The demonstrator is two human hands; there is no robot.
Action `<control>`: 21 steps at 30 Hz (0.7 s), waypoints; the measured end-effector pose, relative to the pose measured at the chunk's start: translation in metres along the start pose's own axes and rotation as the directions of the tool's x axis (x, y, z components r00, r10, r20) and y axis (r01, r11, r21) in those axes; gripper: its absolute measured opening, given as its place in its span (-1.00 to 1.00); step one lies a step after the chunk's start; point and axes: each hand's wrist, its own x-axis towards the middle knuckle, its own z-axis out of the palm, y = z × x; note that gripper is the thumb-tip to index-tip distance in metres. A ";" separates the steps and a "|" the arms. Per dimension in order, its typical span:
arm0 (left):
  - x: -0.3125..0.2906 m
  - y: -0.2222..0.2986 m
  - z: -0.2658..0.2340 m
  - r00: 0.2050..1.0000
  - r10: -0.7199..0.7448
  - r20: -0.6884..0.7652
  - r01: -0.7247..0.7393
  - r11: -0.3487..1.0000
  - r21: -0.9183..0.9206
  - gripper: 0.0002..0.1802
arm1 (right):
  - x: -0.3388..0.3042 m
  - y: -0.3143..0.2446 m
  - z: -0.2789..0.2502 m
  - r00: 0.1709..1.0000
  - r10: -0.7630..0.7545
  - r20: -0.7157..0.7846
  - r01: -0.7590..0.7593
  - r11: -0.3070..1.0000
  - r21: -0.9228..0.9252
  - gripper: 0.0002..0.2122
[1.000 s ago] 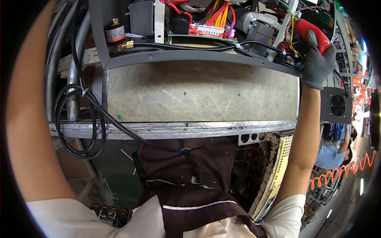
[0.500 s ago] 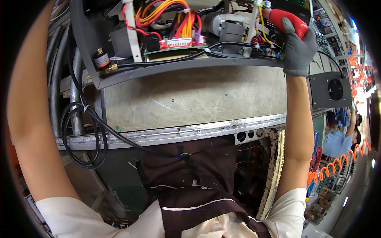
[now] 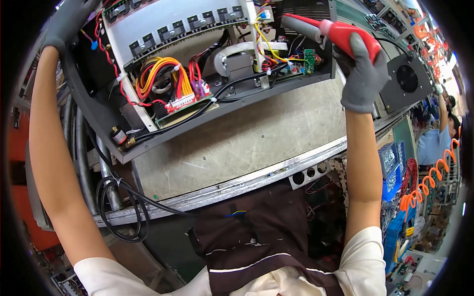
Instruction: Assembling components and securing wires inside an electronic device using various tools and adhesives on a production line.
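Note:
My right hand (image 3: 365,79), in a grey glove, is closed round a red squeeze bottle (image 3: 351,39). Its long thin nozzle points left above a grey ribbed coil (image 3: 303,28) inside an open dark metal housing (image 3: 232,103). The nozzle tip looks to be over the housing; I cannot tell whether it touches anything. My left hand (image 3: 69,27), gloved too, grips the housing's upper left edge, its fingertips partly cut off by the picture's edge. Inside the housing are a wire bundle (image 3: 158,74), a white connector (image 3: 181,102) and a small green circuit board (image 3: 309,60).
The housing stands on a scratched metal worktop (image 3: 237,143) with a pale front rail. A looped black cable (image 3: 121,212) hangs over that rail at the left. Metal pipes (image 3: 79,143) lie beyond it. A black fan box (image 3: 407,79), an orange coiled hose (image 3: 429,182) and another person (image 3: 434,143) are at the right.
The view has turned and shows more of the housing. My left hand has come into view at its edge. The red bottle's nozzle is now visible, pointing left over the housing.

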 end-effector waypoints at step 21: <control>0.019 -0.037 0.028 0.997 0.056 0.057 -0.056 0.998 -0.001 -0.36 | -0.053 -0.032 -0.032 0.978 0.109 0.177 -0.076 0.980 -0.182 -0.67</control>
